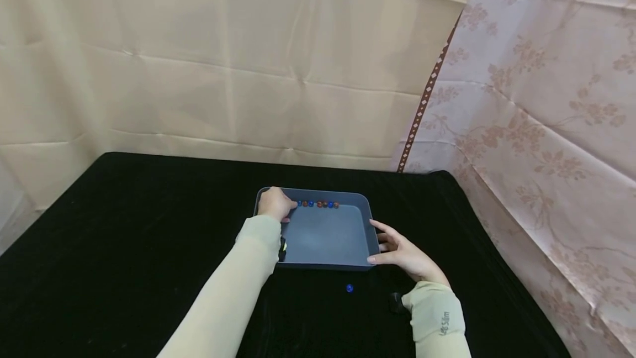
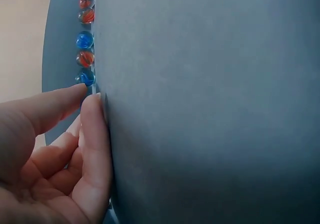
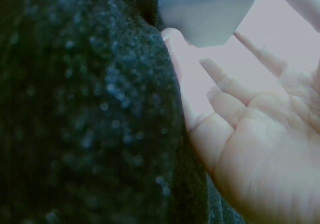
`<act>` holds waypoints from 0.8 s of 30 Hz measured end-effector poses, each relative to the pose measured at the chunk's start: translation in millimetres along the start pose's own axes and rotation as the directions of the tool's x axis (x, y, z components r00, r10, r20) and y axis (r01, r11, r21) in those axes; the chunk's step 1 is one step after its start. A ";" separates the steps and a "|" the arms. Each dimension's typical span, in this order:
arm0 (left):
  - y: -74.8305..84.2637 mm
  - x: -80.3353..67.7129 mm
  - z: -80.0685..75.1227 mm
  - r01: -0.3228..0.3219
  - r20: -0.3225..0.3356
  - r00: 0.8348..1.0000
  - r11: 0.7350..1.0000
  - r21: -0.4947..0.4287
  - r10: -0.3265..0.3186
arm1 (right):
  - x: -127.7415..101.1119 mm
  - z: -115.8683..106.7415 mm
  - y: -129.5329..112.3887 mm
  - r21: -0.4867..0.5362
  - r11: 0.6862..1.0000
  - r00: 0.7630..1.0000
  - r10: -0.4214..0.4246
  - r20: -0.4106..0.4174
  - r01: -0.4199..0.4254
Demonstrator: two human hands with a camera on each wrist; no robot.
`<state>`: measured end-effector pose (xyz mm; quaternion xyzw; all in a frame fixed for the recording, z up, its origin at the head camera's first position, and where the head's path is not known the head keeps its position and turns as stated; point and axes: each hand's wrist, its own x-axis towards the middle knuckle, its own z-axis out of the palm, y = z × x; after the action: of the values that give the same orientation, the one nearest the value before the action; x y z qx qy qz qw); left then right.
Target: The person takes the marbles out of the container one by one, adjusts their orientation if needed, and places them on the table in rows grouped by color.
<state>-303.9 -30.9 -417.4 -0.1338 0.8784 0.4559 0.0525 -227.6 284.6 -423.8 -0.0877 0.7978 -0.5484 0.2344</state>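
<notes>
The left hand (image 1: 275, 203) reaches into the far-left corner of the shallow grey plastic tray (image 1: 325, 236), which sits on the black velvet-covered counter (image 1: 124, 220) square to the person, its longer sides running left to right. In the left wrist view its fingers (image 2: 92, 139) lie close together, thumb against forefinger, tips pressed to the tray floor where it meets the far wall. Whether they pinch anything I cannot tell.

Just right of those fingertips lies the row of small blue and red glass marbles (image 1: 318, 204), strung along the foot of the far wall. That line runs left to right, straight away from the left hand. The nearest one, a blue marble (image 2: 85, 77), sits just beyond the forefinger tip, close but seemingly not touching. About 6 show in the wrist view; the head view hints at more, too small to count.

Toward the near side, outside the tray, 1 stray blue marble (image 1: 350, 288) rests on the counter, between the 2 sleeved forearms and nearer the right wrist.

Furthest right, the right hand (image 1: 402, 252) is open, fingers spread and fairly straight, steadying the tray's near-right corner (image 3: 207, 14); it holds no marble. So the row lies well away from this hand, across the tray, and the left hand is plainly the closer one.
</notes>
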 end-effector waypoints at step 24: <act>7.1 -3.8 -11.7 -0.037 0.083 0.995 0.982 -0.183 0.053 | 0.5 -0.8 1.3 -0.001 1.000 1.000 -0.007 -0.008 0.007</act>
<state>-301.9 -35.9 -404.2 -0.0979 0.8328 0.5406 0.0684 -228.3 285.5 -424.9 -0.0882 0.7988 -0.5492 0.2292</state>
